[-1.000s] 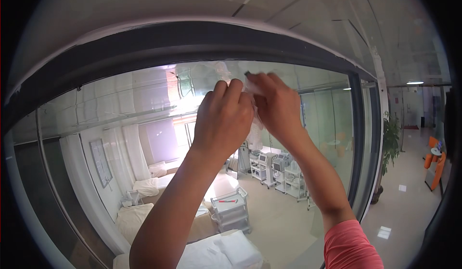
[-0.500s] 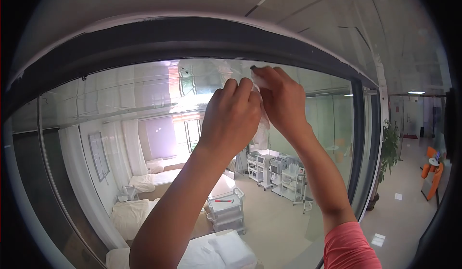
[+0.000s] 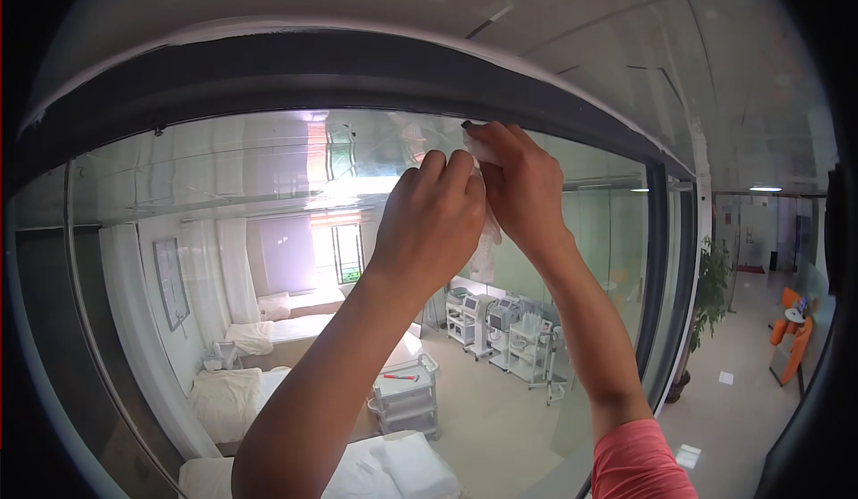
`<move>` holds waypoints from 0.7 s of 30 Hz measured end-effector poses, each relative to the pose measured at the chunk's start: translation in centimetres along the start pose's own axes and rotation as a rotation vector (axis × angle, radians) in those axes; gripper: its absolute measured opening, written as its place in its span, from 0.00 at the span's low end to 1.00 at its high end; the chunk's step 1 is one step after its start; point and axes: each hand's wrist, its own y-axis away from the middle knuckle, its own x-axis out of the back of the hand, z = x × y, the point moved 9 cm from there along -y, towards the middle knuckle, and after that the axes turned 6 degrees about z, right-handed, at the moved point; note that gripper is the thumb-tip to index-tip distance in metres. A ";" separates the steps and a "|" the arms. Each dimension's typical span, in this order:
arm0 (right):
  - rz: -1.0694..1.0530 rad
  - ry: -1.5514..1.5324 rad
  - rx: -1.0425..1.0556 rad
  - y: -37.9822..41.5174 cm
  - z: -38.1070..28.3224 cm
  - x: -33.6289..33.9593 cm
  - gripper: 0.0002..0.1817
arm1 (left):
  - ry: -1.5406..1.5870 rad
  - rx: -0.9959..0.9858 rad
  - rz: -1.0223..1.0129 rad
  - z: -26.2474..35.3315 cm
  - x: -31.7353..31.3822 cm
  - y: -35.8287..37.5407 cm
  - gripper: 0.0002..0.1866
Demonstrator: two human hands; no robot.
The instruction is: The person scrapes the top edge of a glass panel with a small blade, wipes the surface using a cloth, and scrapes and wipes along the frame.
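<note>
Head view: at upper centre, the left hand (image 3: pixel 433 218) and right hand (image 3: pixel 523 182) pinch a crumpled whitish cloth (image 3: pixel 483 259) hanging between them, just below the dark window frame (image 3: pixel 268 75); open glass pane (image 3: pixel 603 231) stretches rightward.

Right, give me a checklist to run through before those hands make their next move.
1. Both hands in view: ok; left hand and right hand are raised close together before the glass.
2. White cloth in view: ok, in part; it hangs below the hands.
3. Grip on the cloth: cannot tell; the hands hide where they would hold it.
4. Dark tip by the right hand identified: not ok; too small to name.
5. Dark tip clear of the frame: cannot tell; it sits just by the lower edge.
6. Red tool away from the hands: ok; it lies on the trolley.
</note>
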 end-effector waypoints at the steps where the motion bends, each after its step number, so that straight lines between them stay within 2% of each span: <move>1: -0.014 0.009 -0.009 0.5 0.1 0.1 0.17 | 0.004 -0.007 -0.001 0.1 0.0 0.1 0.04; 21: -0.002 0.002 -0.002 0.5 0.1 0.2 0.15 | 0.042 0.012 -0.005 0.0 0.3 -0.3 0.04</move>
